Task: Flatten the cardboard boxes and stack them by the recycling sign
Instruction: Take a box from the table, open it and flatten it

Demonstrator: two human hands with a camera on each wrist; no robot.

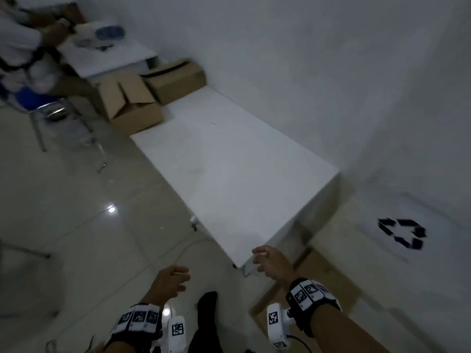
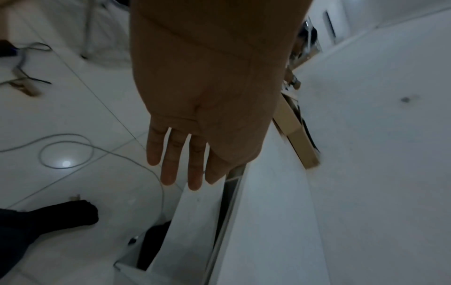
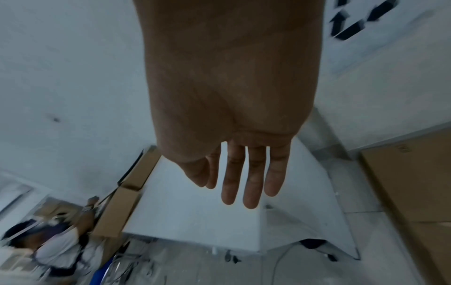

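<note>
Both hands empty. Left hand hangs over the floor, fingers straight and slightly spread, nothing in it. Right hand hovers just past the near corner of the white desk, fingers loose and apart, also holding nothing.

Two unflattened cardboard boxes sit well ahead of both hands, at the far end of the desk: one with its flaps open, and a second box just behind it, against the wall. The recycling sign is on the wall to the right of the right hand. Flat cardboard lies on the floor under and to the right of the right wrist, below the sign, so the stack looks started. Judged step: go for the next box.

Risks:
- A cable loops on the floor below the left hand, near the person's foot; tripping on it on the way to the boxes is possible.
- Another person sits beside the boxes, to the far left of the hands; a swinging flap could hit them or their chair.
- Frames are motion-blurred, so box details are unclear.
</note>
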